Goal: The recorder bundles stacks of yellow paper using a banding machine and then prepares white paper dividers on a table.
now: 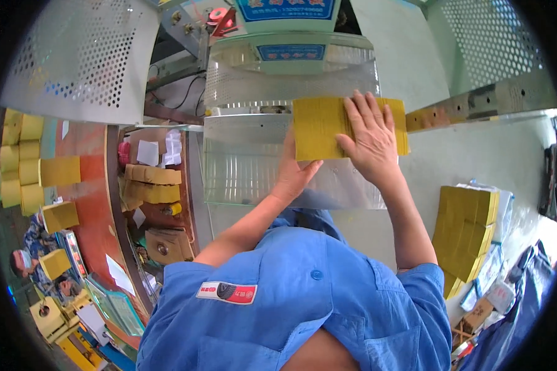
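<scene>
A thick rectangular stack of yellow paper sheets (pixel 319 128) is held in front of me, above a machine's metal and clear-panelled bed. My left hand (pixel 296 170) grips its near left corner from the side and below; the thumb shows at the near edge and the other fingers are hidden behind the stack. Across the top of its right half lies my right hand (pixel 371 139), flat, with fingers stretched toward the far edge and the thumb out to the left.
Perforated metal guards (pixel 83 55) flank the machine, with a drilled metal bar (pixel 476 105) at the right. More yellow paper stacks (pixel 467 226) stand at the right. To the left are a red-brown table (pixel 93 204), a shelf with cardboard pieces (pixel 151 185), and another person (pixel 28 263) beyond.
</scene>
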Available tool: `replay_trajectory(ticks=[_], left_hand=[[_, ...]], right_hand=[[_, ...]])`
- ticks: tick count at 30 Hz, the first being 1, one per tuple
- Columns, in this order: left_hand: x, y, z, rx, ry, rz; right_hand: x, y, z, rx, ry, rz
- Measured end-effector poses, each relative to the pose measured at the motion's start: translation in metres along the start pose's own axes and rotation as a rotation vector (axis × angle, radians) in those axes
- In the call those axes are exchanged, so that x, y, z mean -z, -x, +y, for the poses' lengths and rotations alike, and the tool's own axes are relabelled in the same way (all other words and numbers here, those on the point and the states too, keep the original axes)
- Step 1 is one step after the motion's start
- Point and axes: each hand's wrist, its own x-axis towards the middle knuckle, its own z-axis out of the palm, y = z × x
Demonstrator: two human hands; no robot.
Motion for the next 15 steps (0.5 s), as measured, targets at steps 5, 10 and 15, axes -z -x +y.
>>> replay_trajectory(ticks=[5, 10, 15], left_hand=[[-0.002, 0.005, -0.014, 0.020, 0.001, -0.003], [0.006, -0.008, 0.027, 0.105, 0.116, -0.090], [0.033, -0.016, 0.021, -0.108, -0.510, -0.161]], right_hand=[[-0.003, -0.006, -0.013, -0.033, 0.018, -0.048], [-0.001, 0.005, -0.005, 0.063, -0.133, 0.002], [0.008, 0.079, 0.027, -0.343, -0.710, 0.620]])
